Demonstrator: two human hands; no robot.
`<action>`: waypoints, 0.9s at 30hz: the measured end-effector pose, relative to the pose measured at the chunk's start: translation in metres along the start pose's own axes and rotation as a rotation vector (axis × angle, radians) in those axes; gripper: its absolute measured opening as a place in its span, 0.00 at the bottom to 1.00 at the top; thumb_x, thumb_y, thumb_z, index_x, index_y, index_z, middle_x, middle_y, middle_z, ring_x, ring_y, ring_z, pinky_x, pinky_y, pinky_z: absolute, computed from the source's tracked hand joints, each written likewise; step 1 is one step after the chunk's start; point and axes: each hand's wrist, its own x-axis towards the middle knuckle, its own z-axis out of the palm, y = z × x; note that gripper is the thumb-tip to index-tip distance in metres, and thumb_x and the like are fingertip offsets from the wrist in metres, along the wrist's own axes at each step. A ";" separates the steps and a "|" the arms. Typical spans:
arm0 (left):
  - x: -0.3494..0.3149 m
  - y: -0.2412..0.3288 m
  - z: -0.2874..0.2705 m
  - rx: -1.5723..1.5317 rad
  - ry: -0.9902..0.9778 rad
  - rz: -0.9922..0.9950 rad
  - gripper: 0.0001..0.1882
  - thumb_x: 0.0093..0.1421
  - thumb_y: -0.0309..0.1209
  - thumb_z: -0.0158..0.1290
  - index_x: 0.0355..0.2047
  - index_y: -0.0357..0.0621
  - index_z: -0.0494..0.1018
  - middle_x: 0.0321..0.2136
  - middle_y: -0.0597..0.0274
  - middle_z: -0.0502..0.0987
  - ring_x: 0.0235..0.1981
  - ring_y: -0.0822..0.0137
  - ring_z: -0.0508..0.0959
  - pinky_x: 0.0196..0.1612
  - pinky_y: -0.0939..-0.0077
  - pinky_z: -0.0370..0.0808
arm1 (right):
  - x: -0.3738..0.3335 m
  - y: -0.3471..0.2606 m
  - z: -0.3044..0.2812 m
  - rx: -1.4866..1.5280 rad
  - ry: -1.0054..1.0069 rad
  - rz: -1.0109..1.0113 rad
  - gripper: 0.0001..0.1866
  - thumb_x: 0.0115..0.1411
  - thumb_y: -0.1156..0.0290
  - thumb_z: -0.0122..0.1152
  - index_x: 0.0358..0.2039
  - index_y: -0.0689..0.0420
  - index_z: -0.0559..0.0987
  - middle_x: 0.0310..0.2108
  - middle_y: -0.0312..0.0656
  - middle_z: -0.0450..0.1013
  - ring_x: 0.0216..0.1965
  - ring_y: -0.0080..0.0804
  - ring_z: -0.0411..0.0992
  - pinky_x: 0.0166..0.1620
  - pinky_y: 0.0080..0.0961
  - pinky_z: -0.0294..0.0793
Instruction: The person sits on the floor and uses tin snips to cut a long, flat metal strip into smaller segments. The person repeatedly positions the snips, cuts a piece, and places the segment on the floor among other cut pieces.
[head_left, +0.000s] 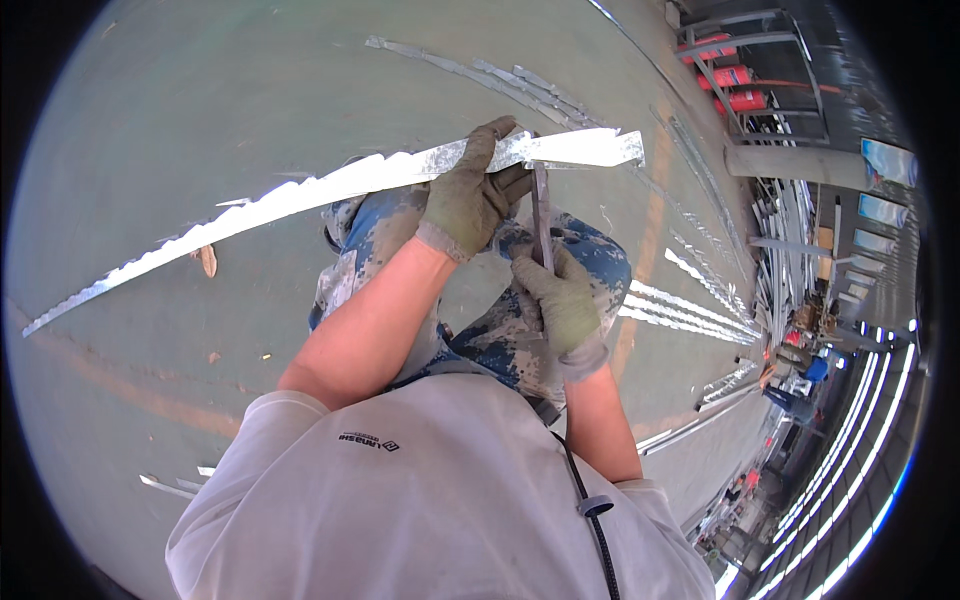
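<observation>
Sheet metal, a long bright strip (300,198) with a jagged edge, slants from the near left up over the crouching person's camouflage-clad knees (590,250), and the gloved left hand (465,205) grips it toward its right end. Just to the right and nearer, the gloved right hand (560,300) is wrapped around a dark, narrow bar (542,215) whose far end meets that strip. More metal strips (690,312) lie on the floor to the right, and red cylinders (725,76) sit in a rack at the far right.
</observation>
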 end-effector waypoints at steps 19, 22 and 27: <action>0.017 -0.018 -0.004 -0.015 0.113 -0.104 0.23 0.76 0.44 0.49 0.64 0.47 0.69 0.47 0.60 0.80 0.43 0.62 0.82 0.46 0.66 0.82 | 0.016 -0.012 0.005 -1.135 0.508 -0.146 0.20 0.63 0.64 0.57 0.50 0.63 0.71 0.41 0.64 0.79 0.48 0.65 0.78 0.53 0.52 0.77; 0.038 -0.018 -0.010 0.043 0.134 -0.084 0.22 0.76 0.44 0.48 0.64 0.48 0.68 0.46 0.57 0.80 0.42 0.61 0.82 0.49 0.65 0.83 | 0.028 -0.020 0.005 -1.189 0.545 -0.138 0.21 0.64 0.62 0.57 0.51 0.63 0.72 0.47 0.63 0.78 0.51 0.62 0.78 0.55 0.50 0.76; 0.037 -0.029 -0.013 0.096 0.129 -0.100 0.23 0.76 0.45 0.48 0.65 0.49 0.68 0.48 0.56 0.79 0.46 0.59 0.82 0.55 0.60 0.83 | 0.023 -0.018 0.005 -1.140 0.525 -0.038 0.21 0.64 0.61 0.60 0.52 0.61 0.73 0.50 0.61 0.78 0.53 0.61 0.77 0.56 0.49 0.76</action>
